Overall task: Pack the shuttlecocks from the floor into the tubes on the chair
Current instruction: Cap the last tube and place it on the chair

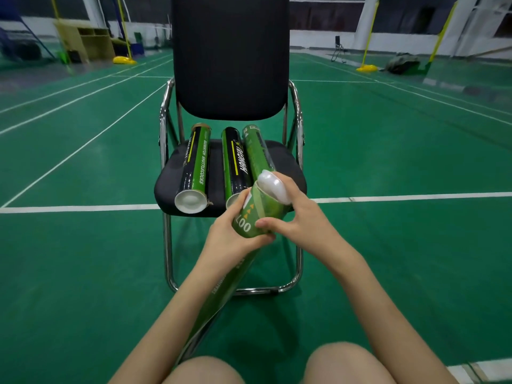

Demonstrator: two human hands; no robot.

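Observation:
A long green shuttlecock tube (249, 217) slants up from between my knees toward the chair. My left hand (227, 234) wraps around it just below its top end. My right hand (293, 214) holds the white plastic cap (273, 185) at the tube's mouth, thumb pressed on the tube wall. Three more tubes lie lengthwise on the black chair seat (169, 178): a black-and-green one (195, 164) with a white cap at the left, another black-and-green one (235, 162) in the middle, and a green one (256, 151) at the right. No shuttlecocks show on the floor.
The chair has a black backrest (230, 56) and a chrome frame (166, 245) standing on green court flooring with white lines (77, 207). Yellow net-post bases (124, 60) (367, 68) and a wooden cabinet (86, 41) stand far behind. My knees (346, 364) fill the bottom edge.

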